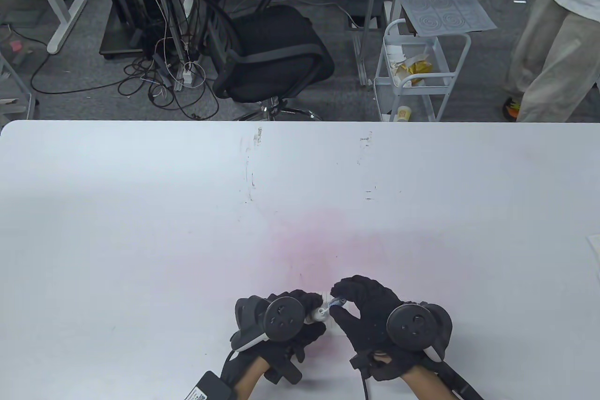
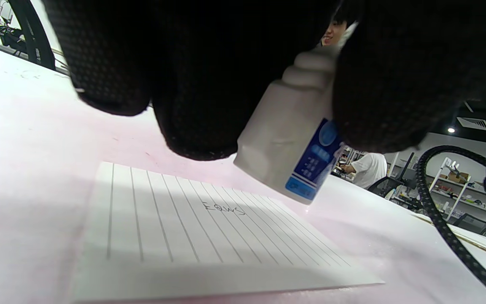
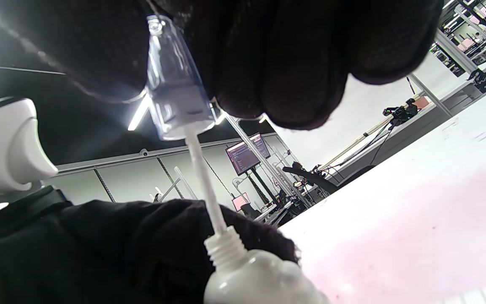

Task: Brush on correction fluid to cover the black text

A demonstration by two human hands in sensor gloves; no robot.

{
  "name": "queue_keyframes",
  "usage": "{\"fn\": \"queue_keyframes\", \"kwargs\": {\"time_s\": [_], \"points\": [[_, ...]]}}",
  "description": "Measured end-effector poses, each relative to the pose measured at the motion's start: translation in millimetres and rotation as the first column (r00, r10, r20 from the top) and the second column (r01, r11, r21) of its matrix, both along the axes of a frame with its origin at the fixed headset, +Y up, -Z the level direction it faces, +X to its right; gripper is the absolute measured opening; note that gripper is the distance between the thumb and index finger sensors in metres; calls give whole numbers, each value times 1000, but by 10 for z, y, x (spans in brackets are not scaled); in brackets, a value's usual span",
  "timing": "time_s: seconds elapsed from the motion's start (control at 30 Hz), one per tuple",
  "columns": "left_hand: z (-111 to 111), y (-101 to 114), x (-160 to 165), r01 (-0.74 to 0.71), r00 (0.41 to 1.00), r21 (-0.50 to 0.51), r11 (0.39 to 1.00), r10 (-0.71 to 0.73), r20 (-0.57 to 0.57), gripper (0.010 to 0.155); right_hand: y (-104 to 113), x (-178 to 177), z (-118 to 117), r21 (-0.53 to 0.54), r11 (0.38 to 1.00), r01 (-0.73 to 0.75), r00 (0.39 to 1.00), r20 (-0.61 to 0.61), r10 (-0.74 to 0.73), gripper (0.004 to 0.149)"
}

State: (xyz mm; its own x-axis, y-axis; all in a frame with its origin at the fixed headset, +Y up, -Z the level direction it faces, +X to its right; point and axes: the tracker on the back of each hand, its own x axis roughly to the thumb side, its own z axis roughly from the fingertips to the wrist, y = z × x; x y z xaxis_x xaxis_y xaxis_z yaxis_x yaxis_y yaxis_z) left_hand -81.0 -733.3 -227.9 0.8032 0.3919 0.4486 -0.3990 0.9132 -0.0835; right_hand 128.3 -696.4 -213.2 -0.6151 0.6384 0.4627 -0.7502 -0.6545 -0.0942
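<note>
Left hand [image 1: 286, 318]: fingers [image 2: 192, 84] clamped on the white bottle [image 2: 287, 145], held tilted above the counter [image 1: 140, 212]
Right hand [image 1: 375, 320]: fingers [image 3: 293, 59] pinch the clear cap [image 3: 175, 88]; its brush stem [image 3: 205, 185] runs down into the bottle neck [image 3: 226, 247]
Paper [image 2: 192, 236]: lined sheet flat on the counter, under the left fingers
Text [image 2: 225, 207]: black writing on the paper, just below the bottle's base

R hand [image 3: 268, 55] pinches clear cap [image 3: 175, 84]; brush stem [image 3: 203, 181] inside white bottle [image 3: 260, 278] neck.
</note>
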Motion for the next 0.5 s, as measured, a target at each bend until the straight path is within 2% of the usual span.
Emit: {"fn": "queue_keyframes", "kwargs": {"time_s": [0.5], "points": [[-8, 7, -14, 8, 1000, -7, 1000, -8, -5, 59, 10, 42, 9, 13, 1000, 16, 1000, 7, -16, 50]]}}
